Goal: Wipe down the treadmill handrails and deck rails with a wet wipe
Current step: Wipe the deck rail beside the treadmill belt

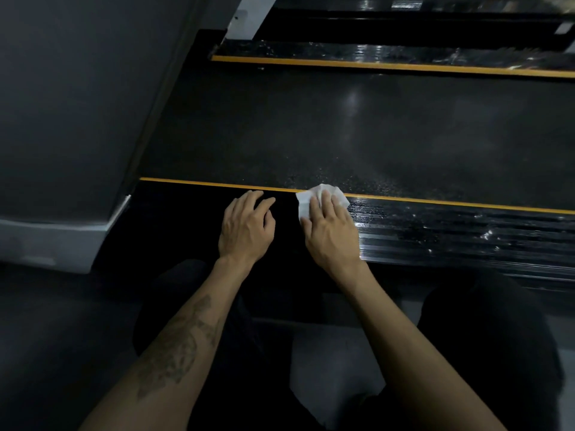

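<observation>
Head view looks down on a treadmill, where the right hand (331, 227) presses a white wipe (320, 197) flat against the near deck rail (451, 231), fingers straight on top of it, the wipe's far edge lying over the yellow strip (466, 204) beside the belt (357, 129). The left hand (247, 223) rests on the same rail just beside it, holding nothing, fingers loosely bent. Rail to the right of the wipe glistens, seemingly wet; the part under and beyond the left hand is dark and too dim to read. The far rail (389, 54) also shines. To do this stroke well, the person would likely keep the palm flat and pressure even, follow the rail's ridges lengthwise, overlap each pass with the wet part, and move the left hand clear before the wipe reaches it. Handrails are out of view.
</observation>
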Motion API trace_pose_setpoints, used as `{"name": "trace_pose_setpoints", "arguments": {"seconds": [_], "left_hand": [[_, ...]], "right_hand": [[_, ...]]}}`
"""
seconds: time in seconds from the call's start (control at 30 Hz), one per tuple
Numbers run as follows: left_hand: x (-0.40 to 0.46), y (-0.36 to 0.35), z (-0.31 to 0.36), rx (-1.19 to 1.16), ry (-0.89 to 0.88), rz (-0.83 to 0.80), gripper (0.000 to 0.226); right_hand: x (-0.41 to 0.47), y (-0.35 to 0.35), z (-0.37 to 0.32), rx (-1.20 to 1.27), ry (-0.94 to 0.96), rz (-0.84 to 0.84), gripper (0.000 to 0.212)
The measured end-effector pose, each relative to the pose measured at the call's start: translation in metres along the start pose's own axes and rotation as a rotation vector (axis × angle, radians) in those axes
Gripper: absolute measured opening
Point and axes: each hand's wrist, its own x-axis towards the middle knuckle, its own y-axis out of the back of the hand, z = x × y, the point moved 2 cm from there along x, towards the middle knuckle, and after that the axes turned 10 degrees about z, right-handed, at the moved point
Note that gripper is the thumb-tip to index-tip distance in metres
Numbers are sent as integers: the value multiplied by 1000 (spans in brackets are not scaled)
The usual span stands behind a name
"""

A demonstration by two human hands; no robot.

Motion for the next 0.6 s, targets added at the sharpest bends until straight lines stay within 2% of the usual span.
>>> {"name": "trace_pose_setpoints", "arguments": {"seconds": [0.07, 0.2, 0.4, 0.5, 0.6], "left_hand": [[0, -1, 1, -5, -18, -29, 36], [1, -1, 2, -1, -24, -79, 37], [12, -3, 9, -15, 62, -110, 30], [12, -6, 19, -15, 129, -93, 27], [5, -9, 22, -8, 130, -68, 34]], "right_hand": [[-10, -2, -9, 18, 10, 14, 60], [6, -1, -15, 21, 175, -14, 55], [-5, 2, -5, -28, -17, 7, 60], [-4, 2, -9, -70, 22, 7, 60], [10, 9, 6, -91, 126, 31, 57]]}}
